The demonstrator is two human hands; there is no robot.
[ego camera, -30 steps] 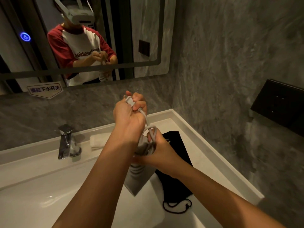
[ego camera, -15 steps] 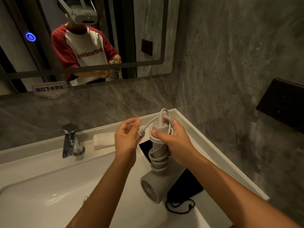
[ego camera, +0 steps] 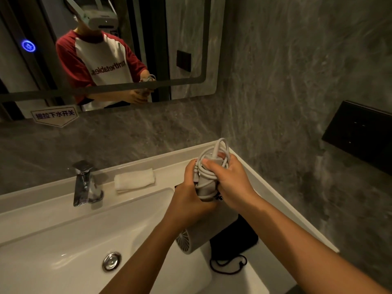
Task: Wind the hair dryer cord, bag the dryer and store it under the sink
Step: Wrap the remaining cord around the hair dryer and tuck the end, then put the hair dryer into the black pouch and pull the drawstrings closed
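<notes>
Head view. A grey hair dryer (ego camera: pixel 198 234) is held above the right end of the white worktop (ego camera: pixel 275 200), handle up and barrel down, its rear grille turned toward the basin. The pale cord (ego camera: pixel 212 166) is wound in coils round the handle, with one loop standing above the fingers. The left hand (ego camera: pixel 191 194) is closed round the lower handle; the right hand (ego camera: pixel 231 181) is clamped on the upper handle and coils, thumb pressed across the cord.

Beneath the dryer a black drawstring bag (ego camera: pixel 235 238) is laid flat on the worktop, partly hidden by barrel and forearms; its string (ego camera: pixel 229 265) is looped toward the near edge. A folded white towel (ego camera: pixel 134 179) is placed behind the basin (ego camera: pixel 63 240), between the chrome tap (ego camera: pixel 84 183) and the hands. A round chrome drain plug (ego camera: pixel 111 261) is seen in the basin floor.

Writing: a label (ego camera: pixel 55 115) at the mirror's lower edge carries Chinese characters, read as 提拉下水开关. Mirrored lettering on the reflected shirt is not fully legible. A lit blue round button (ego camera: pixel 28 46) is set in the mirror (ego camera: pixel 186 39).

Edges: the worktop is bounded at the right by the grey stone wall (ego camera: pixel 286 81), its raised rim just beside the right hand. A black wall panel (ego camera: pixel 358 132) is mounted further right, well apart from the hands. Open room is left over the basin.
</notes>
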